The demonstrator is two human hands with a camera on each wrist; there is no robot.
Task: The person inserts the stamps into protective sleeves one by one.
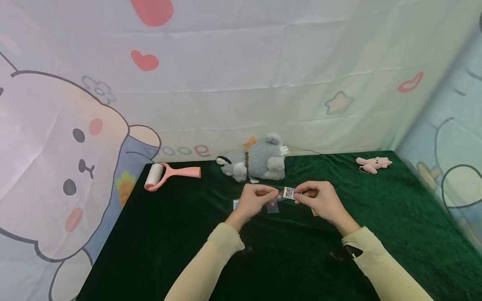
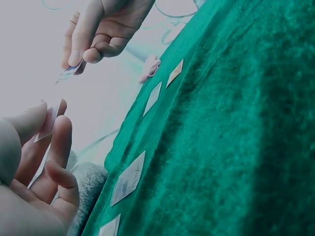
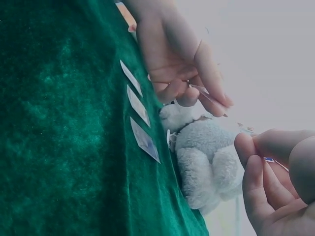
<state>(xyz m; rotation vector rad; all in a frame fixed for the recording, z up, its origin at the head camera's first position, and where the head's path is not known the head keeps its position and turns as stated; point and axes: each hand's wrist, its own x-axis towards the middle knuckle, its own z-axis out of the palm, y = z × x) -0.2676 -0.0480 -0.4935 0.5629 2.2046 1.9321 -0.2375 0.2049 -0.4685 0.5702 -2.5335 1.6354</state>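
Just in front of the grey plush (image 1: 256, 162), above the green bench (image 1: 395, 217), the right hand (image 1: 320, 200) pinches a small card (image 1: 289, 193). The left hand (image 1: 254, 200) pinches a clear sleeve (image 1: 279, 194) touching the card's end.

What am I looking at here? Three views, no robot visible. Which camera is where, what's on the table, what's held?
No machine: a person works with bare hands. The wide picture comes from a head camera looking down; the other two come from cameras on each wrist, looking sideways across the green cloth. The right hand pinches a small printed card. The left hand pinches a clear sleeve near it. More small cards lie flat on the cloth. Behind sit a grey plush toy, a pink lint roller and a small pink plush.
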